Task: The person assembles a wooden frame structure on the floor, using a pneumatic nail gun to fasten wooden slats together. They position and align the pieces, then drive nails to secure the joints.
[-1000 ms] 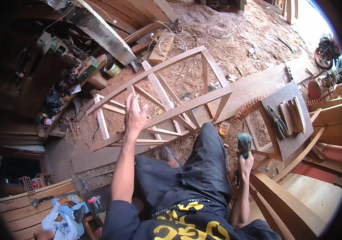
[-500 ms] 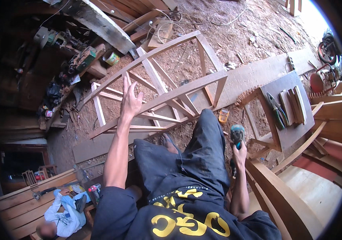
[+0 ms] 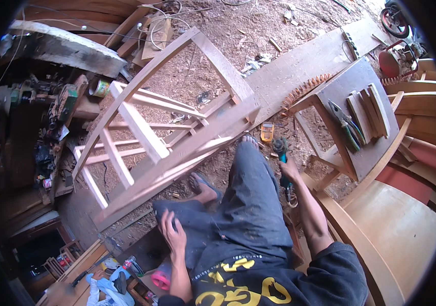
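My right hand is closed around a teal and black power tool, which looks like an angle grinder, beside my right knee. My left hand hovers at or rests on my left thigh, fingers loosely spread and nothing in them; contact is hard to tell. In front of me and to the left, an unfinished wooden frame with curved rails and slats stands tilted on the ground. Neither hand touches it.
To the right, a small table carries pliers and wood strips. A yellow device lies near my foot, beside an orange coiled hose. Curved wooden parts stand close at my right. Another person sits at lower left.
My left hand has let go of the wooden frame and come back to my thigh. The frame has turned onto another side. The power tool stays in my right hand; the view has shifted.
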`<action>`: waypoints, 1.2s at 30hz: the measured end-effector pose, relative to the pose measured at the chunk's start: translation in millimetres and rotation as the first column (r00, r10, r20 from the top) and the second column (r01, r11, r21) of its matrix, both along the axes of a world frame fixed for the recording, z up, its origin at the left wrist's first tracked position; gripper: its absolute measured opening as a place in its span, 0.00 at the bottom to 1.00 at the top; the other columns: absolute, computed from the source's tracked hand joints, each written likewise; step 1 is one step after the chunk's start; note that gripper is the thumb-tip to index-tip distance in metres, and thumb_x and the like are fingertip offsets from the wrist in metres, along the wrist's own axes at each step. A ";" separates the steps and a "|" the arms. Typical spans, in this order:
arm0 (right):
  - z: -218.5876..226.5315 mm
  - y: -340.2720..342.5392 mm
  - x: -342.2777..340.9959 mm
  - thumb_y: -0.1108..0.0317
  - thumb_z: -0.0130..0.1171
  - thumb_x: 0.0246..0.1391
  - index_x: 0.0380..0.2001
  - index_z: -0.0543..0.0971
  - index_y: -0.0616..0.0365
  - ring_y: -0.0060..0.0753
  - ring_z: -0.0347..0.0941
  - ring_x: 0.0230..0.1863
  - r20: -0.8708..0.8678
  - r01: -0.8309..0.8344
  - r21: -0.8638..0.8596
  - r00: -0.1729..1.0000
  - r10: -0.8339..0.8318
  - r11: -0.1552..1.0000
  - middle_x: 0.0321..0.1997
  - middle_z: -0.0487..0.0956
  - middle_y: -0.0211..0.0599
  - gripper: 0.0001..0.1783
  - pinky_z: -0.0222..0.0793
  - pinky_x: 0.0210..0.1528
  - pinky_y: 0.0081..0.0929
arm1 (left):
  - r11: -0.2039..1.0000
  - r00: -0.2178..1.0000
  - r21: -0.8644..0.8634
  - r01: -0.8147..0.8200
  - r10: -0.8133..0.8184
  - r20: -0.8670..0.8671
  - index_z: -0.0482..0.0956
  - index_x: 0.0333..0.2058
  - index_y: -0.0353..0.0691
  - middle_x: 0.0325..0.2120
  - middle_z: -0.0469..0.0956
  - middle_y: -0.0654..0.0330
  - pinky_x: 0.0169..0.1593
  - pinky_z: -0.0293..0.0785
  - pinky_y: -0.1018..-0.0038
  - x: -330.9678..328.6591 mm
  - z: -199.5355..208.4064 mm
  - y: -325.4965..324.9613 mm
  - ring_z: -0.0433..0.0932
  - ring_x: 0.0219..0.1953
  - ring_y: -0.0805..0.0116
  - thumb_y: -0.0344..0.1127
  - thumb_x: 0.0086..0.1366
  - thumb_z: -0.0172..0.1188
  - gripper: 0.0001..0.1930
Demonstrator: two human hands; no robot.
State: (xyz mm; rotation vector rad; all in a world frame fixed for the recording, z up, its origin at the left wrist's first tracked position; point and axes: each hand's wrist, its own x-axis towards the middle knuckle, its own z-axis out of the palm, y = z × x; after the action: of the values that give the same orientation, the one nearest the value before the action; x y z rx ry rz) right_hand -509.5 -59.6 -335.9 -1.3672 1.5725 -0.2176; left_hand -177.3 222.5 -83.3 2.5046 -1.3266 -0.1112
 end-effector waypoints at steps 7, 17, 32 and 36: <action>-91.7 -143.0 63.5 0.64 0.58 0.55 0.39 0.77 0.63 0.38 0.77 0.32 0.116 -0.166 0.128 0.982 0.151 0.978 0.29 0.79 0.49 0.13 0.71 0.34 0.40 | 0.943 0.973 0.242 -0.229 0.232 0.018 0.79 0.43 0.40 0.47 0.78 0.56 0.58 0.61 0.61 -0.9 -31.1 19.0 0.74 0.52 0.55 0.32 0.60 0.58 0.12; -196.8 -279.0 124.1 0.66 0.56 0.55 0.45 0.76 0.63 0.43 0.77 0.37 0.028 -0.271 -0.124 0.961 0.276 0.955 0.36 0.79 0.49 0.16 0.71 0.41 0.42 | 0.878 0.934 0.318 -0.357 0.331 0.134 0.79 0.38 0.43 0.45 0.76 0.59 0.57 0.62 0.60 -3.9 -14.1 7.3 0.73 0.52 0.60 0.31 0.58 0.58 0.08; -10.8 -146.9 111.4 0.70 0.56 0.57 0.55 0.74 0.59 0.37 0.76 0.52 0.265 0.196 -0.353 0.959 -0.103 0.915 0.48 0.80 0.44 0.21 0.71 0.55 0.33 | 0.856 0.945 0.401 -0.327 0.292 0.146 0.81 0.38 0.44 0.44 0.76 0.58 0.59 0.59 0.60 4.9 -41.0 10.8 0.71 0.53 0.57 0.27 0.53 0.61 0.12; 132.9 -103.9 35.1 0.77 0.56 0.57 0.51 0.76 0.61 0.36 0.80 0.46 0.349 0.271 -0.542 0.934 -0.080 0.795 0.44 0.81 0.47 0.17 0.76 0.48 0.30 | 0.882 0.958 0.377 -0.284 0.248 0.142 0.80 0.36 0.43 0.42 0.75 0.59 0.59 0.59 0.60 -4.3 -52.0 22.3 0.71 0.52 0.58 0.26 0.51 0.60 0.12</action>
State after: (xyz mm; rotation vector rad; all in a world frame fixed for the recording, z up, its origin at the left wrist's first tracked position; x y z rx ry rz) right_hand -474.4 -163.5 -203.0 -1.5421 1.4128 -1.0644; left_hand -181.5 244.8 -135.4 3.0419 -1.0565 -0.2275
